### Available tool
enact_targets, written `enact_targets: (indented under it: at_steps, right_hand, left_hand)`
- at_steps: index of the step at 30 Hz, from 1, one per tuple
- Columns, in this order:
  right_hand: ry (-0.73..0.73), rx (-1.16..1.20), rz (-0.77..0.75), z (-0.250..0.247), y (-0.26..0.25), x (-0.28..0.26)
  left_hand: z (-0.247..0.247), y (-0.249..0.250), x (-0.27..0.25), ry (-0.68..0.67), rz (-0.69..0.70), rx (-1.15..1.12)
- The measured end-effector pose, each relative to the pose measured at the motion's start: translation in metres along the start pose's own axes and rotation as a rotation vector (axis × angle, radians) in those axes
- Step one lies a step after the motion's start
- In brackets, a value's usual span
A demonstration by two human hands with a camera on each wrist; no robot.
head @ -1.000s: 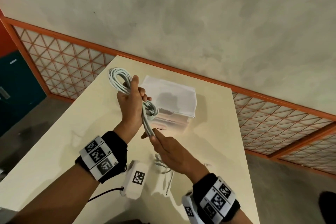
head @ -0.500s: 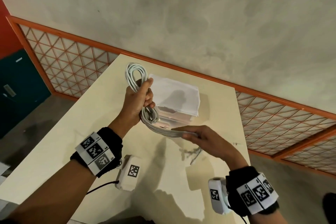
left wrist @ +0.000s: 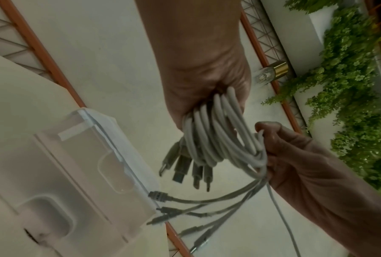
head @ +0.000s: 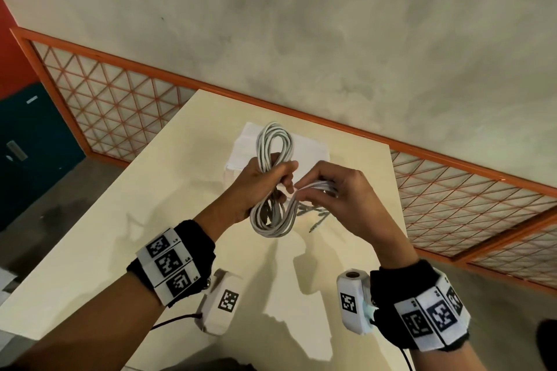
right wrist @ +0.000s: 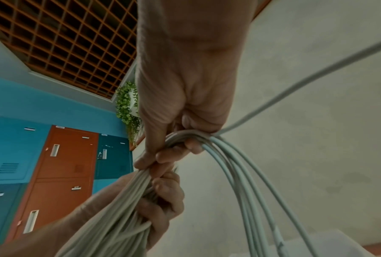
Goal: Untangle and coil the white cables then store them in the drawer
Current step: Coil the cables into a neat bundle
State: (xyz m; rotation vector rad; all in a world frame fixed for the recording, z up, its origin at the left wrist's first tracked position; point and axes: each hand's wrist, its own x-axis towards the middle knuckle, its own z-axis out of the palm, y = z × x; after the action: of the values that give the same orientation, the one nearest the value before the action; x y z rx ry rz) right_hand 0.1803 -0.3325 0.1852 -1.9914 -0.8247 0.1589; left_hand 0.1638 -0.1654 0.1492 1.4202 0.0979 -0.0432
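White cables hang as a looped bundle above the table, the left hand clenched round the coil's middle while the right hand pinches loose strands beside it, near the drawer box.

The cable bundle hangs above the worktop, between both hands. The drawer unit sits on the worktop's far side, behind the bundle.

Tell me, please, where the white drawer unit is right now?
In the head view the white drawer unit stands on the table near its far edge, directly behind the coiled white cables gripped by the left hand.
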Motion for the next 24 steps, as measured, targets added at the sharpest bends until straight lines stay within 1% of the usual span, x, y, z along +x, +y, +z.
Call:
enact_targets:
  at_steps: [4, 8, 12, 16, 21, 24]
  right_hand:
    - [0.014, -0.078, -0.024, 0.001, -0.006, 0.002]
    - [-0.036, -0.122, -0.031, 0.006, -0.009, 0.002]
    - [-0.044, -0.147, -0.054, 0.009, -0.010, -0.001]
    - [0.014, -0.184, -0.100, 0.009, -0.007, 0.001]
    - [0.075, -0.242, -0.137, 0.009, -0.006, -0.002]
    - [0.116, -0.281, -0.119, 0.007, -0.001, -0.001]
  left_hand:
    - [0.004, 0.000, -0.003, -0.031, 0.003, 0.053]
    - [0.008, 0.001, -0.010, -0.114, -0.040, 0.004]
    - [0.008, 0.003, -0.015, -0.173, -0.096, -0.066]
    - [0.012, 0.001, -0.018, -0.226, -0.126, -0.093]
    - [0.015, 0.001, -0.019, -0.223, -0.123, -0.015]
    - [0.013, 0.001, -0.017, -0.207, -0.113, 0.043]
